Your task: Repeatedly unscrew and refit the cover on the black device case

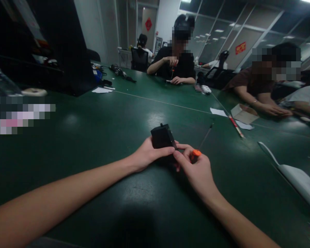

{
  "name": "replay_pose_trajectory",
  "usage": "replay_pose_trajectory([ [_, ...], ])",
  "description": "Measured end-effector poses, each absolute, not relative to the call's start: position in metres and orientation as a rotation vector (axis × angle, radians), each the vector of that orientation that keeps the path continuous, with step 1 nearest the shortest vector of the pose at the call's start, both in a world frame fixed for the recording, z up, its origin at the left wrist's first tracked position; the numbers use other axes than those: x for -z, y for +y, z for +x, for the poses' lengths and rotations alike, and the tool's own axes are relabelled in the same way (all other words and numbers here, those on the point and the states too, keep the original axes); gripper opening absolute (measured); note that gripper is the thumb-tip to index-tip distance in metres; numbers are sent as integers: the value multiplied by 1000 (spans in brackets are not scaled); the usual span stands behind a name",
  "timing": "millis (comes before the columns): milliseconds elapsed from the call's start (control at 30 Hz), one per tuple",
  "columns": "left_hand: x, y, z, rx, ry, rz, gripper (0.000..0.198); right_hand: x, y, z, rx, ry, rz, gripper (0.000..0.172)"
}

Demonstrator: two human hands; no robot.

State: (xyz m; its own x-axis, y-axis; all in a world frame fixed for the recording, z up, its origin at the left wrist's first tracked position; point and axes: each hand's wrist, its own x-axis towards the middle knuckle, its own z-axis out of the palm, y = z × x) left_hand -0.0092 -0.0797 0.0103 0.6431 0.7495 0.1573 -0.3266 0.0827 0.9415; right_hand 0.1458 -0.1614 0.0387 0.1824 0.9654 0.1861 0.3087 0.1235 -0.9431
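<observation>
My left hand (151, 153) is closed round a small black box-shaped device (161, 137) with a short stub on its top. The device is held tilted just above the green table. My right hand (196, 168) grips a screwdriver with an orange and black handle (196, 153) in its curled fingers. The thin metal shaft (206, 136) points up and away to the right, clear of the device. The thumb and index finger of that hand meet the device's right edge beside my left thumb. Its lower part is hidden by my hands.
On the green table (93, 144) a small cardboard box (244, 113) and a red-and-white stick (236, 126) lie to the right. A white power strip (299, 179) with a cable is at the far right. Co-workers sit across; black cables (121, 73) lie at the back.
</observation>
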Motion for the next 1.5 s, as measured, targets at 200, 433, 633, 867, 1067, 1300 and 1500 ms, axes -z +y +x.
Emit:
replay_pose_trajectory([
  [200,-17,-84,-14,-746,356,934,38,-51,-166,161,-599,-1779,-1518,34],
  [433,-19,-71,-22,-628,381,815,41,-63,-168,190,-184,-2108,-1410,21],
  [633,-21,-69,-25,-602,386,846,40,-62,-169,191,-28,-2069,-1339,21],
  [867,-19,-69,-24,-600,392,921,37,-67,-169,190,-52,-2065,-1342,18],
  [1067,-20,-69,-24,-589,421,900,38,-68,-170,193,-24,-2127,-1370,19],
  [1300,-20,-68,-25,-586,414,869,35,-67,-172,192,-27,-2124,-1371,19],
  [1500,-18,-70,-24,-626,421,928,36,-67,-173,190,-88,-2093,-1386,18],
])
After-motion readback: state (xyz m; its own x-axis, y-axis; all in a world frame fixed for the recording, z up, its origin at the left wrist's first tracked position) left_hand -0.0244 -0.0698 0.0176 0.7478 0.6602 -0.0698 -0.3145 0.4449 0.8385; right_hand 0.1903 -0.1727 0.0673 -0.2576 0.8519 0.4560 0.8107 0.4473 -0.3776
